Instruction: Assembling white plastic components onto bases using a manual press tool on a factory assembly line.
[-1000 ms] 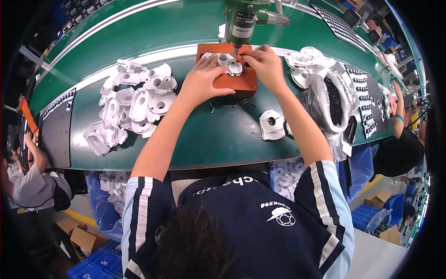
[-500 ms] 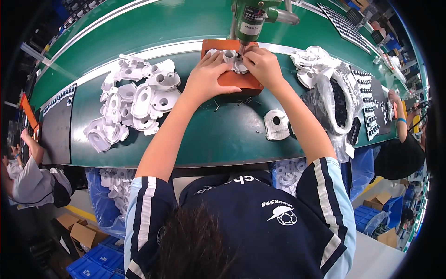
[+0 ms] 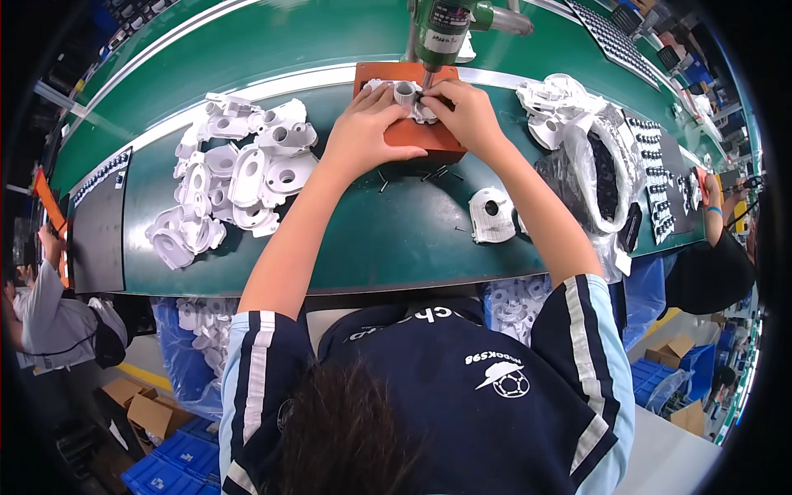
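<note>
A white plastic housing point(image 3: 404, 93) with a round tube lies on an orange block point(image 3: 429, 139), under the green head of a bench machine point(image 3: 441, 33). My left hand point(image 3: 363, 132) grips the housing from its left side, fingertips on it and thumb stretched out along the block's front. Beside the machine's metal spindle point(image 3: 428, 78), my right hand point(image 3: 464, 114) is pinched closed low over the housing's right side. Whatever is between those fingertips is too small to make out. Several dark pins point(image 3: 437, 174) lie in front of the block.
Many white housings point(image 3: 247, 173) are heaped at the left. One housing point(image 3: 492, 216) lies near my right forearm. More white parts point(image 3: 557, 103) and a clear plastic bag point(image 3: 606, 173) sit at the right. Co-workers' arms point(image 3: 714, 198) show at both sides.
My right fingertips have shifted slightly left and lower over the housing. My left hand keeps its place on it. A white piece has come into view behind the machine head.
</note>
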Demonstrator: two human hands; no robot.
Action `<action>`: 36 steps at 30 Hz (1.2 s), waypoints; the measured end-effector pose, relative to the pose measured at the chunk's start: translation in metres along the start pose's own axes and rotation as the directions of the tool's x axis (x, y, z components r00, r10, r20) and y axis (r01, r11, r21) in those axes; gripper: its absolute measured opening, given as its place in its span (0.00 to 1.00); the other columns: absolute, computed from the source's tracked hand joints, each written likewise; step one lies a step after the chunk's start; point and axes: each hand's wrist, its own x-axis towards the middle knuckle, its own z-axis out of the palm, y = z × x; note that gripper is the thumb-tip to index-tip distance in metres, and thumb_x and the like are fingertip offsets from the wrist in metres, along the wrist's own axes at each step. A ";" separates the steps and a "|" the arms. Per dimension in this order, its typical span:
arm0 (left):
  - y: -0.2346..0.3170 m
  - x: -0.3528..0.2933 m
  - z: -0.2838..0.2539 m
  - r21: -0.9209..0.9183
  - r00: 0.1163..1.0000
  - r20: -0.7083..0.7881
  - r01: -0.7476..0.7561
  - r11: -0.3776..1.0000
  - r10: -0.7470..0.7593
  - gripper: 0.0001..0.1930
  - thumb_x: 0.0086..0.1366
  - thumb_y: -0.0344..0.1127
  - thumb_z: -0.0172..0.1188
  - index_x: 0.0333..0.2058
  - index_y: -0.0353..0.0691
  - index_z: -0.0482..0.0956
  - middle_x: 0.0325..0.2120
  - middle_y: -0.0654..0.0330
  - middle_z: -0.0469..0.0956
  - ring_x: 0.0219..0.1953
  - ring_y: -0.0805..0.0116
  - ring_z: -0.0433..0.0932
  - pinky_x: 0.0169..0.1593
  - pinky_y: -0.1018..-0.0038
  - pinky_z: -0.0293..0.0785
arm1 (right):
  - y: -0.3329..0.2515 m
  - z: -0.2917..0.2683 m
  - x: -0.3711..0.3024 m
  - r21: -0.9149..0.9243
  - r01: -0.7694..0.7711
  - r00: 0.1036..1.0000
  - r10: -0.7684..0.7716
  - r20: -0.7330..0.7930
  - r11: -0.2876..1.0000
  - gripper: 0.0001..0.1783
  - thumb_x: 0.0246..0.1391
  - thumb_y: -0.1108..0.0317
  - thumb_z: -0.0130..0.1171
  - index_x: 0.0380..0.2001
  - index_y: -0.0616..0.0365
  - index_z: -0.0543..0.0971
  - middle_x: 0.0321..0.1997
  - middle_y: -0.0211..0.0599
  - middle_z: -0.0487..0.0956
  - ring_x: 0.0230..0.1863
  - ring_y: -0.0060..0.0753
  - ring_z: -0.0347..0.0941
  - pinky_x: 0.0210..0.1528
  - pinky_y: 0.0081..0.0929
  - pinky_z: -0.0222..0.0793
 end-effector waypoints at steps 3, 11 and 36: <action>0.000 -0.001 0.000 0.002 1.000 0.015 0.010 1.000 -0.010 0.30 0.41 0.53 0.70 0.39 0.38 0.77 0.50 0.50 0.71 0.57 0.53 0.65 0.62 0.61 0.58 | -0.004 0.001 0.003 0.216 -0.205 0.978 0.205 0.020 0.955 0.09 0.44 0.69 0.60 0.30 0.62 0.78 0.29 0.44 0.78 0.29 0.44 0.74 0.35 0.33 0.70; 0.000 -0.001 0.000 0.014 1.000 0.005 0.015 1.000 -0.015 0.30 0.41 0.54 0.70 0.40 0.39 0.78 0.50 0.50 0.71 0.57 0.54 0.65 0.63 0.62 0.57 | 0.011 0.002 0.000 -0.080 0.113 0.984 -0.123 -0.130 0.990 0.05 0.43 0.70 0.60 0.25 0.59 0.79 0.26 0.39 0.79 0.30 0.40 0.75 0.41 0.31 0.67; -0.001 -0.002 0.001 0.002 1.000 0.003 0.008 1.000 -0.008 0.30 0.41 0.57 0.68 0.37 0.38 0.78 0.51 0.50 0.70 0.58 0.55 0.64 0.62 0.61 0.57 | -0.014 -0.030 -0.100 -0.433 0.108 0.931 0.062 0.360 0.895 0.05 0.43 0.68 0.58 0.25 0.55 0.80 0.28 0.30 0.73 0.34 0.35 0.68 0.41 0.30 0.65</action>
